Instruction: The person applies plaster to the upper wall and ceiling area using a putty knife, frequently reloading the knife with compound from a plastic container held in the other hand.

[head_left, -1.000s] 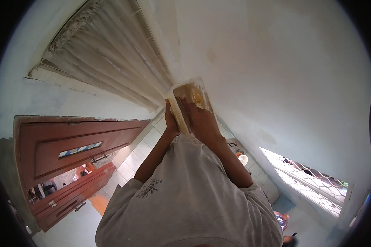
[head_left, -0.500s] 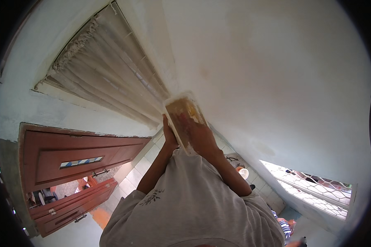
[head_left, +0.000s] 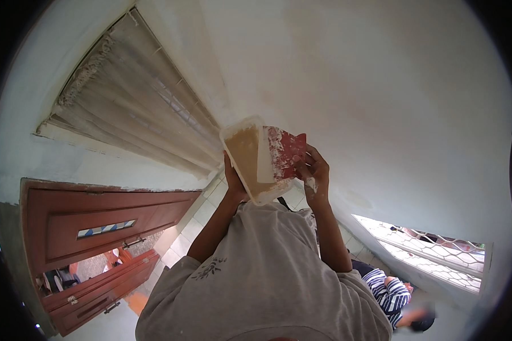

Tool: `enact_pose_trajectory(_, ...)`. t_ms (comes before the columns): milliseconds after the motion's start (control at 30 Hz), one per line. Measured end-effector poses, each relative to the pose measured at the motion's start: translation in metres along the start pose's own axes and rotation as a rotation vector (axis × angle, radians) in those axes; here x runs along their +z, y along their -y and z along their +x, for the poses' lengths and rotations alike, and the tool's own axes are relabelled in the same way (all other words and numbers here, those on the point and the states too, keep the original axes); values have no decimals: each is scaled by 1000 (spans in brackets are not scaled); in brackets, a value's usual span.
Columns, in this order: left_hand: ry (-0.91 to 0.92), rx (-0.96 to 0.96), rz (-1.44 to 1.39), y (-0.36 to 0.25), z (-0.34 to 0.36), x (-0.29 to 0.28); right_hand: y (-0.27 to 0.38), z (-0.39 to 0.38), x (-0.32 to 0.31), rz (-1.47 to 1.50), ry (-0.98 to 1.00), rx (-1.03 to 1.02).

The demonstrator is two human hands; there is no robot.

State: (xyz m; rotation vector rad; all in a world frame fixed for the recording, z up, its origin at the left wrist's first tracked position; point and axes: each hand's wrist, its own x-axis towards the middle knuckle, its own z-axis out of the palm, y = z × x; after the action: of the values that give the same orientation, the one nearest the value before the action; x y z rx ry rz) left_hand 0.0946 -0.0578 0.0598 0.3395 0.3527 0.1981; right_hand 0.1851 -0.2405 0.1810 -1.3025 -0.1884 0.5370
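My left hand (head_left: 234, 181) grips the side of a whitish translucent plastic tub (head_left: 259, 199), its thumb lying along the outer wall. A tan layer coats the inside of the tub. In my right hand (head_left: 318, 175) is a wide putty scraper (head_left: 284, 152) with a red, white-smeared grip and a pale blade. The blade lies over the tub's right part, hiding some of the inside; whether it touches the tub I cannot tell. White smears mark my right thumb.
A patchy white wall (head_left: 392, 113) rises ahead and to the right. A curtained window (head_left: 136, 102) and reddish wooden doors (head_left: 114, 219) are at left. Lower right are a grilled window opening (head_left: 432, 250) and another person (head_left: 387, 292) in striped clothing.
My right hand has drawn back to the right from over the tub, bringing the red scraper into plain view. More of the person in stripes now shows at lower right.
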Motion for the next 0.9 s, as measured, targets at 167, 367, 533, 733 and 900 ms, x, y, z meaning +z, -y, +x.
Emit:
enact_pose_trajectory(167,58,-53,-20,11,11,14,5,-3,-11,278,30,67)
enact_pose_trajectory(367,173,-96,-163,8,21,22,10,-3,-8,610,69,91)
enact_pose_trajectory(533,77,16,205,5,23,19,18,-3,-3,784,86,50)
enact_pose_trajectory(733,39,-17,122,-3,31,26,30,-7,18,701,-54,-66)
enact_pose_trajectory(900,159,-34,-14,-27,24,22,38,17,52,492,-62,-241)
